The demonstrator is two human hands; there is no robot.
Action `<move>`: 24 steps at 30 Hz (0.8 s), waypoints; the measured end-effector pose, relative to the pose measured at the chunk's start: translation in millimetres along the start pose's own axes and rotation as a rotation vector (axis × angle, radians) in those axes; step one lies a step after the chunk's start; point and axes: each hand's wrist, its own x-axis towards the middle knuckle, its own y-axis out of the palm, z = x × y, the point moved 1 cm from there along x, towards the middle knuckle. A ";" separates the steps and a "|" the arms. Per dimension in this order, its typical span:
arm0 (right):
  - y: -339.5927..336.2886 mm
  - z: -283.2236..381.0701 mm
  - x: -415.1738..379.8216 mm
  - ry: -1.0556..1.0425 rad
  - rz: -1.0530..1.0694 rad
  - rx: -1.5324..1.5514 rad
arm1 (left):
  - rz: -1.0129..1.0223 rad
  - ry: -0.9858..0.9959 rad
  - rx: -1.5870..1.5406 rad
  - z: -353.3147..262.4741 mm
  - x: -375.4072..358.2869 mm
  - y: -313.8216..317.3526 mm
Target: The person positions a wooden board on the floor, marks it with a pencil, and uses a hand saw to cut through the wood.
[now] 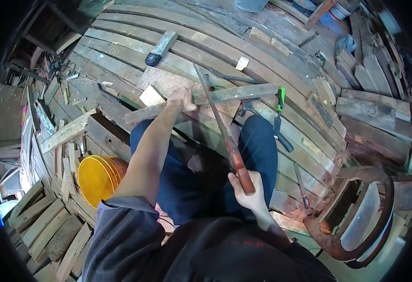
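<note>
My right hand (247, 189) is wrapped round the reddish wooden handle of a handsaw (221, 123). Its long narrow blade points away from me and crosses over a wooden strip (250, 92) in this view. The strip lies across a wooden board (161, 79) in front of my knees. My left hand (181, 99) is closed on the strip, left of the blade. Beside that hand, a pale wood offcut (152, 96) rests on the board. A hammer (249, 107) lies just beyond my right knee, partly hidden.
A green and black tool (281, 98) lies at the strip's right end. A block with a dark end (162, 48) sits on the slatted floor (215, 51). At left stands a yellow bucket (94, 182) near stacked planks (51, 223); at right, a curved wooden chair frame (323, 242).
</note>
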 end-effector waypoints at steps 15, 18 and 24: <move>21.7 -30.6 67.2 -0.057 -0.024 -0.024 | 0.189 0.058 -0.204 4.0 7.0 -23.9; 39.0 -20.0 106.6 0.069 -0.029 0.073 | 0.244 0.107 -0.340 15.6 24.8 -0.2; -0.5 -3.6 6.2 0.018 -0.015 0.016 | 0.155 0.099 -0.225 13.5 24.8 -7.0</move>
